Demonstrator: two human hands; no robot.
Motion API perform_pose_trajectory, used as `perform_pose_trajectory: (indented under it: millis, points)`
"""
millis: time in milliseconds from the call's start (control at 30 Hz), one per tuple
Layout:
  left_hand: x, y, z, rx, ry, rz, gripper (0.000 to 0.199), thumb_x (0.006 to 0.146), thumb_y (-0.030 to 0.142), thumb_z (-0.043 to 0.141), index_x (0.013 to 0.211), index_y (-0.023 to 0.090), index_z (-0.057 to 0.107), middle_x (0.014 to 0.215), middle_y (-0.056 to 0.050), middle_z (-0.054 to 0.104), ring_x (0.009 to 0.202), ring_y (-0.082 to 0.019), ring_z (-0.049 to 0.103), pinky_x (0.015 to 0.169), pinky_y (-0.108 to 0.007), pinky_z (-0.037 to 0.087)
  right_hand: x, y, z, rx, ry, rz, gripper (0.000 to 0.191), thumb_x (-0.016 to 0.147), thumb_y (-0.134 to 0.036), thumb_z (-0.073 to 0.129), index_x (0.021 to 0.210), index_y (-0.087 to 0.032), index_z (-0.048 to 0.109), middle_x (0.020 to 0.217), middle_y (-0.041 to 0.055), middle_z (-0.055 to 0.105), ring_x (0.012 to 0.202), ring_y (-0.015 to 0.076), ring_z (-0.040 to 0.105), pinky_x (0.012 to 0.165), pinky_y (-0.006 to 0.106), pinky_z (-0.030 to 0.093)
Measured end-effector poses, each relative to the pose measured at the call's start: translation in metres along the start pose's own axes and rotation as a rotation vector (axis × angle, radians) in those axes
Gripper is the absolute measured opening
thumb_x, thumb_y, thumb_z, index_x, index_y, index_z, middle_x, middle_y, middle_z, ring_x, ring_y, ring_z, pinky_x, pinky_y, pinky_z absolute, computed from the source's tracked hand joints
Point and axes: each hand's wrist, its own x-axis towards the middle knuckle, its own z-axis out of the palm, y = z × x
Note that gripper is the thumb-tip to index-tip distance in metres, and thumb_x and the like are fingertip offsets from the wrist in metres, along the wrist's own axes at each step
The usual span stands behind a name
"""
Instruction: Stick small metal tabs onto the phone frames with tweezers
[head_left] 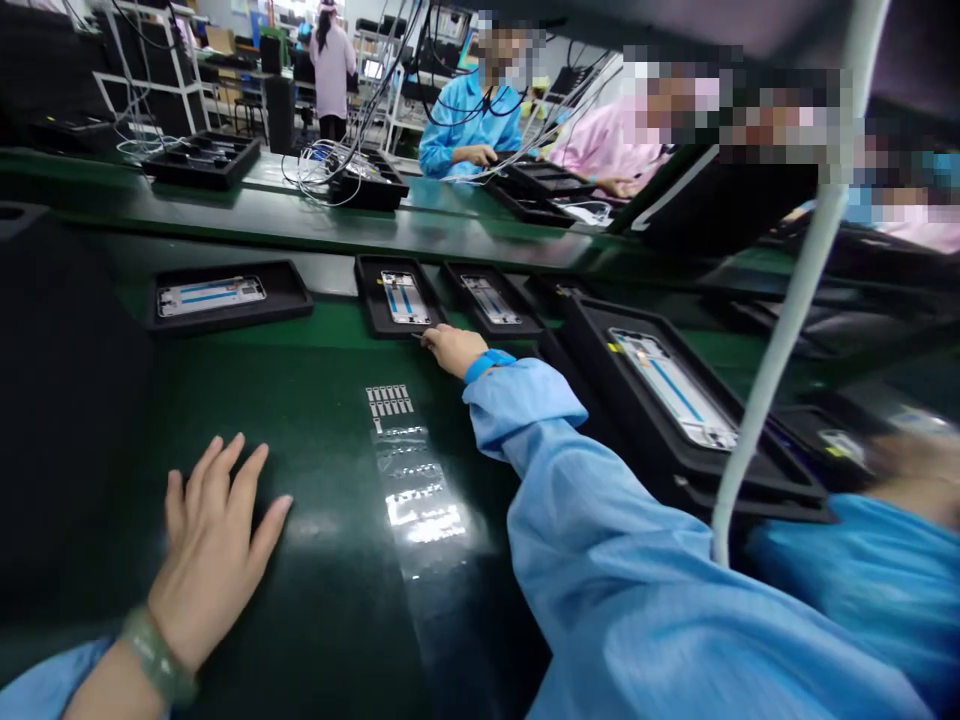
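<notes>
Phone frame (406, 298) and right hand (457, 350) make the pair we judge the move to turn on, yet closest to us is our left hand (214, 560), fingers spread apart and gripping nothing; whether its palm touches the table (322, 610) we cannot tell. To its right, a clear strip (412, 470) runs away from us, rows of small pale tabs (388, 400) at its far end. Past those tabs, our right hand has its thumb and fingers together, apparently pinching a slim grey tip (417, 336) too small for us to name. It sits at the near right corner of a black tray (369, 300), and the phone frame lies inside that tray, just ahead of the hand and slightly left. Its long axis points away from us, far end leaning left, so we would approach it from its short near end. Our right hand is much the nearer; our left is well apart. Farther off, across the line, sits a co-worker in blue (469, 115).
</notes>
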Motion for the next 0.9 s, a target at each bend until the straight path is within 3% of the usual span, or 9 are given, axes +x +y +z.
perform_pose_trajectory:
  millis: [100,233,300,400,533,667,800,900]
  points:
    - [0.045,-0.018,0.010,0.017,0.024,-0.084,0.044,0.086,0.042,0.038,0.118,0.014,0.049,0.126,-0.017,0.046,0.125,-0.033,0.034,0.099,-0.057,0.028,0.002,0.000,0.001,0.007,0.062,-0.005,0.033,0.091,-0.032,0.039,0.120,-0.021,0.051,0.119,0.0130,0.051,0.103,0.0256,0.056,0.078,0.034,0.043]
    - [0.127,-0.051,0.023,0.065,0.126,-0.253,0.038,0.084,0.042,0.046,0.105,0.012,0.056,0.113,-0.016,0.053,0.111,-0.030,0.047,0.089,-0.049,0.041,0.009,0.003,0.003,0.019,0.125,0.018,0.043,0.090,-0.035,0.042,0.131,-0.023,0.038,0.129,0.0133,0.041,0.101,0.0247,0.057,0.077,0.033,0.043]
    - [0.164,-0.067,0.026,0.081,0.187,-0.352,0.036,0.085,0.038,0.051,0.112,0.016,0.052,0.117,-0.009,0.052,0.105,-0.022,0.052,0.087,-0.046,0.043,0.013,0.005,0.006,0.024,0.125,0.032,0.043,0.090,-0.036,0.043,0.130,-0.023,0.040,0.126,0.0131,0.043,0.100,0.0236,0.058,0.075,0.031,0.043]
    - [0.199,-0.088,0.027,0.070,0.240,-0.429,0.035,0.085,0.035,0.052,0.115,0.016,0.050,0.116,-0.008,0.053,0.100,-0.020,0.055,0.083,-0.043,0.047,0.018,0.008,0.008,0.026,0.123,0.039,0.041,0.090,-0.038,0.041,0.128,-0.022,0.043,0.121,0.0128,0.047,0.098,0.0227,0.058,0.073,0.030,0.043]
    - [0.207,-0.104,0.030,0.041,0.256,-0.399,0.035,0.085,0.035,0.052,0.115,0.016,0.050,0.117,-0.008,0.053,0.100,-0.021,0.055,0.083,-0.043,0.047,0.018,-0.001,0.003,0.024,0.130,-0.040,0.035,0.091,-0.035,0.042,0.122,-0.021,0.049,0.118,0.0111,0.050,0.099,0.0218,0.058,0.074,0.029,0.043]
    - [0.194,-0.097,0.038,-0.007,0.241,-0.300,0.036,0.085,0.035,0.052,0.116,0.016,0.050,0.119,-0.009,0.052,0.103,-0.021,0.054,0.085,-0.044,0.046,0.002,-0.030,-0.011,0.044,0.153,-0.207,0.034,0.091,-0.035,0.041,0.119,-0.019,0.052,0.119,0.0098,0.051,0.102,0.0206,0.056,0.076,0.028,0.043]
    - [0.177,-0.084,0.038,-0.096,0.208,-0.185,0.037,0.087,0.035,0.049,0.119,0.017,0.048,0.124,-0.010,0.050,0.111,-0.023,0.050,0.091,-0.047,0.042,-0.042,-0.066,-0.027,0.065,0.149,-0.398,0.031,0.089,-0.039,0.045,0.114,-0.024,0.054,0.114,0.0040,0.055,0.097,0.0172,0.058,0.071,0.025,0.043]
    - [0.164,-0.077,0.029,-0.159,0.191,-0.154,0.044,0.091,0.038,0.035,0.128,0.016,0.040,0.138,-0.015,0.035,0.129,-0.026,0.033,0.103,-0.045,0.031,-0.094,-0.091,-0.031,0.083,0.104,-0.637,0.027,0.087,-0.037,0.049,0.108,-0.021,0.057,0.110,0.0044,0.057,0.089,0.0165,0.060,0.060,0.024,0.042]
